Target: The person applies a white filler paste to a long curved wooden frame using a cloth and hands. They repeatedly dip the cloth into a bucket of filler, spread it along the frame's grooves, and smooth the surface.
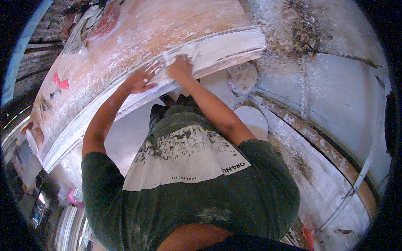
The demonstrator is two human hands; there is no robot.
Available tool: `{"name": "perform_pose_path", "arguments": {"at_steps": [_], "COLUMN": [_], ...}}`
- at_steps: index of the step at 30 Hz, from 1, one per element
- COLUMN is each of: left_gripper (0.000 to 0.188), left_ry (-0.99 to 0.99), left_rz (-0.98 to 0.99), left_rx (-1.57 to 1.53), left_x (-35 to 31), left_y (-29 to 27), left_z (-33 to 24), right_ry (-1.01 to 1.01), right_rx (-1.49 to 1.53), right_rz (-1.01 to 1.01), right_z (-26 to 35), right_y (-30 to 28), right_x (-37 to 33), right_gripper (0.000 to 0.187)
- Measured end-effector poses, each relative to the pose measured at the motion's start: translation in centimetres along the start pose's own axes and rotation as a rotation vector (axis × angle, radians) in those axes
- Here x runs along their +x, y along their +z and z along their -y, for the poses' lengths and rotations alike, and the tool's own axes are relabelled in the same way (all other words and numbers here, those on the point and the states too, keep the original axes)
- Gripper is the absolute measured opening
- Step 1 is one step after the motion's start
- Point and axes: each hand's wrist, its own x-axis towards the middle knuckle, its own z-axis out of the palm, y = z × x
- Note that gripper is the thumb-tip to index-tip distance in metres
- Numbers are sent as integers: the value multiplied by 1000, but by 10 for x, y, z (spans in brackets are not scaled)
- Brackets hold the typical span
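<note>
Left hand [140, 81]: room leftward along strip [228, 45]; right hand [181, 69] (close) blocks rightward

The place looks like a rough workshop for plaster or similar messy work. A worn bench [138, 37], spattered white, stretches beyond the left hand [140, 80] and right hand [180, 69]; a long white strip [230, 44] runs under them. A white-smeared tub [243, 76] sits right of the right hand. Clutter [26, 167] crowds the far left, nearer the body.
</note>
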Motion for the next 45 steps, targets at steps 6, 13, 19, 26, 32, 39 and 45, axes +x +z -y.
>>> {"name": "perform_pose_path", "arguments": {"at_steps": [6, 13, 19, 26, 32, 39, 45], "left_gripper": [69, 63, 44, 55, 58, 57, 61], "left_ry": [173, 260, 128, 471, 225, -564, -949], "left_rz": [-129, -234, -26, -460, -535, -817, -1203], "left_rx": [-113, -198, -416, 28, -131, -217, -534], "left_x": [114, 274, 322, 264, 90, -114, -257], "left_y": [-33, -34, -58, 17, 29, 43, 99], "left_z": [-38, -74, -108, -68, -59, -75, -66], "right_ry": [367, 154, 81, -105, -516, -814, -1234], "right_rx": [19, -282, -224, -257, -371, 141, -751], "right_rz": [-231, -615, -666, -651, -722, 58, 429], "right_z": [-158, -372, -399, -384, -323, -114, 53], "right_y": [-72, -111, -154, -188, -165, -72, 58], "right_x": [80, 139, 166, 186, 119, -3, 33], "right_gripper": [56, 34, 40, 45, 49, 57, 43]}}
